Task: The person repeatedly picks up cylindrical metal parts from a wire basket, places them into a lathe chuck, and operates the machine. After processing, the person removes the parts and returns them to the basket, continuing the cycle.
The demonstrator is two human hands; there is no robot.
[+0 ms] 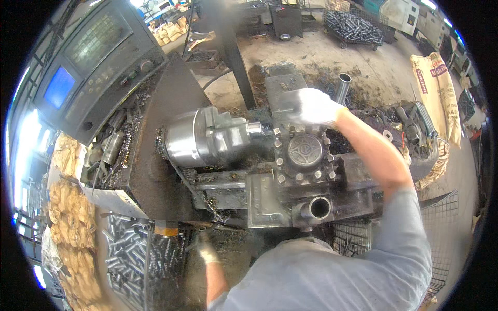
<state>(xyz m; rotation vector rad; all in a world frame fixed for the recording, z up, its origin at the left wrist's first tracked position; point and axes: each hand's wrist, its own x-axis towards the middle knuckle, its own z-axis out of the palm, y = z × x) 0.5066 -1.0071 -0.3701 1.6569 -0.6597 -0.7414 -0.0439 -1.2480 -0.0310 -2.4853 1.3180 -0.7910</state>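
Concrete floor (pixel 316 49): dusty, stained, beyond turret (pixel 305 150);
Right hand (pixel 311 106): white-gloved, over turret's far edge; could be snagged by chuck (pixel 182 139) rotation if brought left; finger spread, grip cannot be told;
Left hand (pixel 207 250): blurred, lower left of turret; opening, hold cannot be told;
Workpiece (pixel 253 128): bright steel cylinder, between chuck and turret;
Turret: dark, bolt-ringed, star-embossed

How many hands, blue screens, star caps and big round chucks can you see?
Hands: 2, the left hand and the right hand
Blue screen: 1
Star cap: 1
Chuck: 1
Total: 5
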